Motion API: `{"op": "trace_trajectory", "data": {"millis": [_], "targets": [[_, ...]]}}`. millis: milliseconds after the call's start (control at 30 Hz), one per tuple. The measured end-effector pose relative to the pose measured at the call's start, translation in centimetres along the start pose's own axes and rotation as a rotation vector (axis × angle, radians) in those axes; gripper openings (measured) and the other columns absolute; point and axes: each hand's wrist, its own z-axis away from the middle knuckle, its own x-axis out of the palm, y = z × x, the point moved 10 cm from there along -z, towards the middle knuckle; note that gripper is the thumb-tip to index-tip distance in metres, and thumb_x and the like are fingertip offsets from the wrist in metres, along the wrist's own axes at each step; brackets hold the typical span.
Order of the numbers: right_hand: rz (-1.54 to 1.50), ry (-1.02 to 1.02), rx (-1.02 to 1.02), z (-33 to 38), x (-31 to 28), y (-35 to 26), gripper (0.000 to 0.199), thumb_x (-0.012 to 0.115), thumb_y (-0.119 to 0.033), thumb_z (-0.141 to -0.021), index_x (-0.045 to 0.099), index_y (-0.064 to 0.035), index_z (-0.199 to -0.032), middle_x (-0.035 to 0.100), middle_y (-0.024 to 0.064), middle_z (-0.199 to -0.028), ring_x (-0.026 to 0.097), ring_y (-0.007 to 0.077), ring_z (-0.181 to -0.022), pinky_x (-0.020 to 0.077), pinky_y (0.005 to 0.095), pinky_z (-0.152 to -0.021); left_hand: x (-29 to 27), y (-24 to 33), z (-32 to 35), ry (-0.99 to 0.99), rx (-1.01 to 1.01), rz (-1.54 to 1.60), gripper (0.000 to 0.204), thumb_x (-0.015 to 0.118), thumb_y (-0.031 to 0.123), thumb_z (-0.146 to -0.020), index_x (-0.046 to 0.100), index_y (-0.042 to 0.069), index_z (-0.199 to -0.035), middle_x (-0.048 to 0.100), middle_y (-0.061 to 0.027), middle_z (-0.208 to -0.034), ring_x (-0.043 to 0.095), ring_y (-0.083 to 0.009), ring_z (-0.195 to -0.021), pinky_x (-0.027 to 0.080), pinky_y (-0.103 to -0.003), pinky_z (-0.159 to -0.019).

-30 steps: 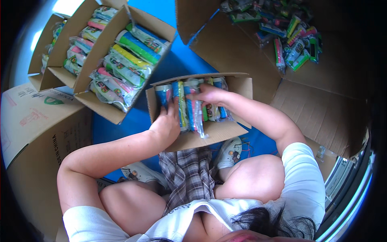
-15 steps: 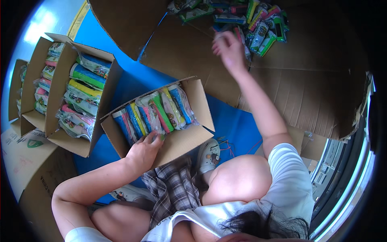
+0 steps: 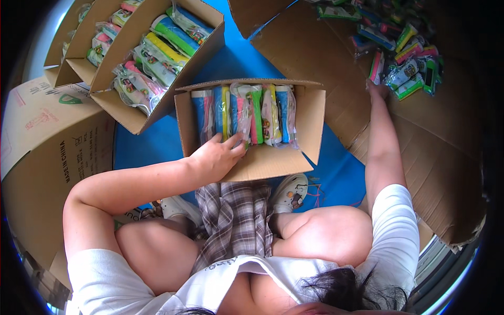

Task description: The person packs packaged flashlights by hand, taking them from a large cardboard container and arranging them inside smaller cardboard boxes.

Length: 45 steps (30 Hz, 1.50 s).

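Observation:
My left hand (image 3: 220,156) rests over the front edge of an opened cardboard box (image 3: 316,113), its spread fingers touching the packets inside. These clear-wrapped, coloured packets (image 3: 256,113) stand side by side in a row, in blue, yellow, pink and green. To the far right, my right hand (image 3: 377,91) is at the near edge of a loose heap of similar packets (image 3: 403,72). Its fingers close around the lower end of a pink-and-white packet (image 3: 376,66), though they are partly hidden. What exactly the wrappings contain cannot be made out.
Several filled boxes (image 3: 137,122) stand at the upper left beside a closed printed carton (image 3: 47,126). The heap lies inside a large cardboard carton (image 3: 420,136) at right. A blue floor covering (image 3: 142,155) shows between them; my shoe (image 3: 292,193) is near the box.
My right hand has closed on a packet at the heap's edge. My left hand stays at the box front. The view has shifted, so everything appears moved within the picture.

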Motion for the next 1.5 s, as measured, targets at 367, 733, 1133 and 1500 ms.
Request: {"op": "trace_trajectory", "data": {"millis": [367, 733, 1133, 1500], "targets": [[-1.393, -0.602, -0.11, 11.5, -12.1, -6.3, 0.049, 0.063, -0.013, -0.086, 0.041, 0.0007, -0.127, 0.052, 0.0147, -0.122, 0.056, 0.0279, -0.108, 0.0473, 0.0438, -0.094, -0.4, -0.1, -0.4, 0.055, 0.038, 0.025, 0.037, 0.049, 0.02, -0.084, 0.052, 0.009, -0.119, 0.034, -0.0167, -0.142, 0.025, -0.0297, -0.136, 0.031, -0.039, -0.105], [-1.05, -1.089, -0.856, 30.8, -22.1, -24.3, 0.081, 0.08, -0.041, -0.053, 0.045, -0.0016, -0.116, 0.057, 0.009, -0.101, 0.058, 0.0165, -0.097, 0.049, 0.0276, -0.083, -0.6, -0.1, -0.1, 0.057, 0.01, -0.013, 0.042, 0.053, 0.021, -0.082, 0.052, 0.011, -0.123, 0.042, -0.0128, -0.134, 0.031, -0.0267, -0.133, 0.038, -0.035, -0.097], [-0.808, -1.166, -0.53, 44.0, -12.4, -25.7, 0.074, 0.07, -0.034, -0.08, 0.032, 0.0047, -0.13, 0.051, 0.0156, -0.116, 0.051, 0.0195, -0.108, 0.0443, 0.0336, -0.09, -0.9, 1.0, -1.1, 0.081, 0.034, 0.0, 0.042, 0.057, 0.022, -0.082, 0.058, 0.013, -0.122, 0.051, -0.0057, -0.128, 0.041, -0.0248, -0.123, 0.042, -0.043, -0.094], [-0.883, -1.709, -0.393, 43.2, -15.1, -23.8, 0.049, 0.069, -0.033, -0.075, 0.057, 0.0041, -0.106, 0.062, 0.01, -0.092, 0.059, 0.0119, -0.077, 0.0492, 0.0284, -0.068, -0.6, 0.6, -0.6, 0.109, 0.014, -0.063, 0.049, 0.05, 0.021, -0.084, 0.048, 0.007, -0.13, 0.042, -0.017, -0.136, 0.033, -0.0311, -0.131, 0.034, -0.043, -0.102]]}}
